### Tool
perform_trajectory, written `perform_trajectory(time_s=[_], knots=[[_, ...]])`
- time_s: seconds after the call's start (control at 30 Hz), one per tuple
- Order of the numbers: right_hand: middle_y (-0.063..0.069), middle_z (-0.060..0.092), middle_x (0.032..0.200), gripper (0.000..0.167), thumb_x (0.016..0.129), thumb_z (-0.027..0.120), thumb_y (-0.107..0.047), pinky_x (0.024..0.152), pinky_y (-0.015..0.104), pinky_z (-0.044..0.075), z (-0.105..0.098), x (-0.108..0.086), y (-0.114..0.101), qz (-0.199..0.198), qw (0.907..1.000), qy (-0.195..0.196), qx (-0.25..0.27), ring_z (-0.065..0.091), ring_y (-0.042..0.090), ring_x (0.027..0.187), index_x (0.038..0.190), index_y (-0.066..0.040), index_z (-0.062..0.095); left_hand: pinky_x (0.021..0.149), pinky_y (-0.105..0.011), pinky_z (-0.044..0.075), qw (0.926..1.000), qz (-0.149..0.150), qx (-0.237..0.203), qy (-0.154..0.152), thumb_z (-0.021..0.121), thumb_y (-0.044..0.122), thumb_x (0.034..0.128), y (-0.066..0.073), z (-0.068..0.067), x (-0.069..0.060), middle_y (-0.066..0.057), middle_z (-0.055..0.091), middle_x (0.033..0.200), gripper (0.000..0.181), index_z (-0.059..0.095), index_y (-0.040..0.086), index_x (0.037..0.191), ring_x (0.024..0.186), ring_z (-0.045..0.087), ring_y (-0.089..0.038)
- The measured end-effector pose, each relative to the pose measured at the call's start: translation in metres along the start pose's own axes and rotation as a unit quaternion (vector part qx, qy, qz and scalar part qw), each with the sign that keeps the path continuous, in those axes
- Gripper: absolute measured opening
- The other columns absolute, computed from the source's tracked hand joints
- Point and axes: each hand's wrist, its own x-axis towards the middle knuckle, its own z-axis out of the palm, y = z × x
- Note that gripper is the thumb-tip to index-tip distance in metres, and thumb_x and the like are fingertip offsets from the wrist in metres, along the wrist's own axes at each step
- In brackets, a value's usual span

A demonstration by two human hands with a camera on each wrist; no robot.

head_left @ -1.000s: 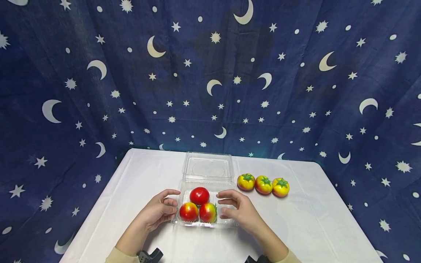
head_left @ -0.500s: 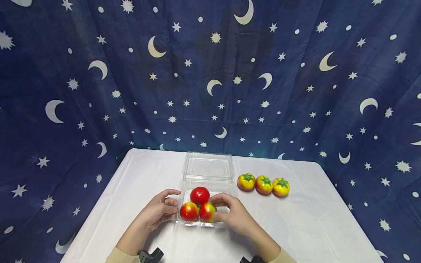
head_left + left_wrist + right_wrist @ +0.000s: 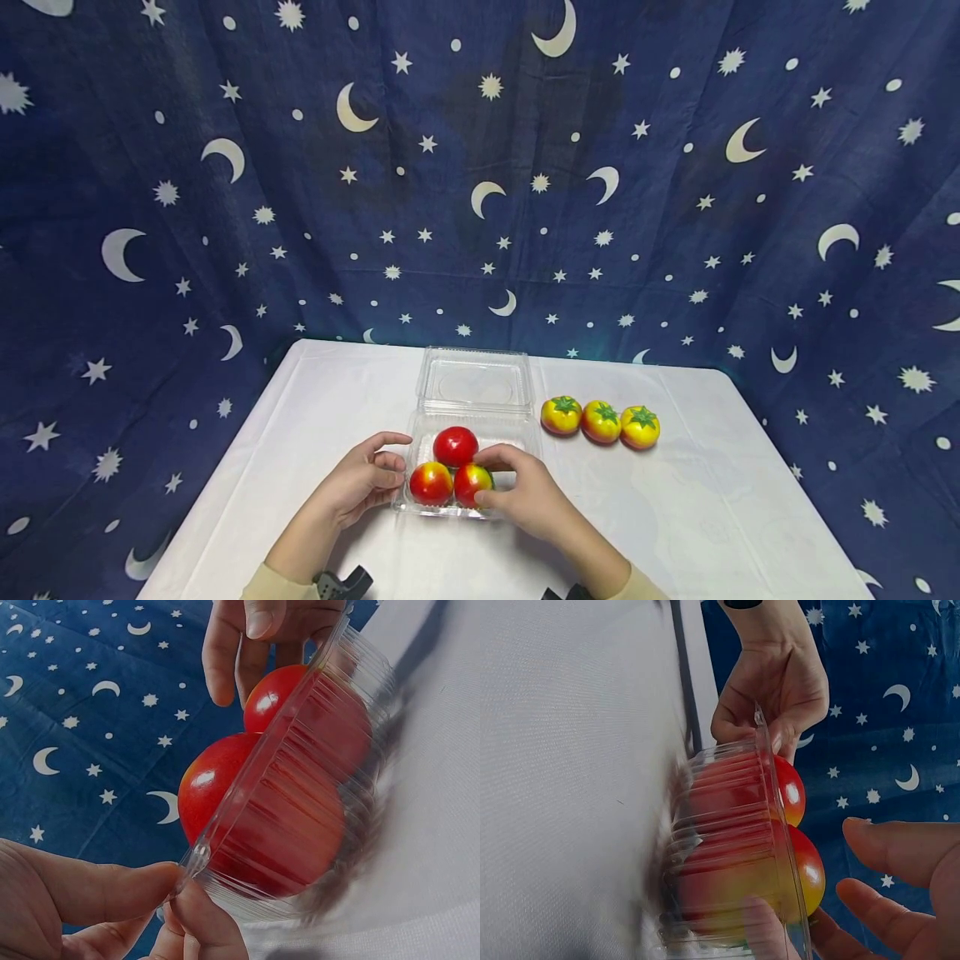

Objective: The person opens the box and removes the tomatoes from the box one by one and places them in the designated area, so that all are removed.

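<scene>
Three red-and-yellow tomatoes stand in the front part of a clear hinged container [image 3: 474, 406], its lid laid back. My left hand [image 3: 363, 479] pinches the container's left rim between thumb and fingers, plain in the left wrist view [image 3: 112, 907]. The right hand [image 3: 528, 496] reaches over the right side, thumb and fingers spread about the front right tomato [image 3: 467, 483]. In the right wrist view, two fingertips of the right hand [image 3: 900, 877] stand off that tomato [image 3: 810, 870]; one digit shows behind the clear wall. Contact with the tomato is partly hidden.
Three yellow-and-red tomatoes with green leaves, the left one [image 3: 561, 415] nearest the container, sit in a row on the white table [image 3: 675, 517] at the right. A dark blue curtain [image 3: 450, 167] with moons and stars hangs behind.
My right hand has moved left and its thumb and fingers have come around the front right tomato, hiding its leaf. The left hand stays at the rim.
</scene>
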Motion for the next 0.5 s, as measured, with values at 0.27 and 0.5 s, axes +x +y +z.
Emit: perform_trajectory(time_s=[0.27,0.5], knots=[[-0.008,0.073,0.121,0.043,0.082,0.093,-0.024,0.111,0.06,0.052,0.0061,0.0017,-0.0013,-0.008,0.9986,0.021,-0.048,0.069,0.02,0.119,0.121,-0.022,0.075,0.064,-0.025,0.058,1.0,-0.001,-0.004,-0.002,0.069,-0.007,0.0897,-0.0002,-0.0006,0.0005,-0.001,0.064,0.091,0.069,0.044,-0.001,0.153,0.07,0.06,-0.014],[-0.011,0.071,0.116,0.039,0.081,0.093,-0.018,0.108,0.055,0.055,0.0099,0.0035,-0.0022,0.012,0.9968,0.046,-0.064,0.069,0.016,0.113,0.115,-0.025,0.076,0.065,-0.026,0.058,1.0,-0.002,-0.001,-0.002,0.069,-0.006,0.0901,-0.0004,-0.0008,0.0005,-0.001,0.064,0.091,0.068,0.044,0.0,0.153,0.071,0.06,-0.014]])
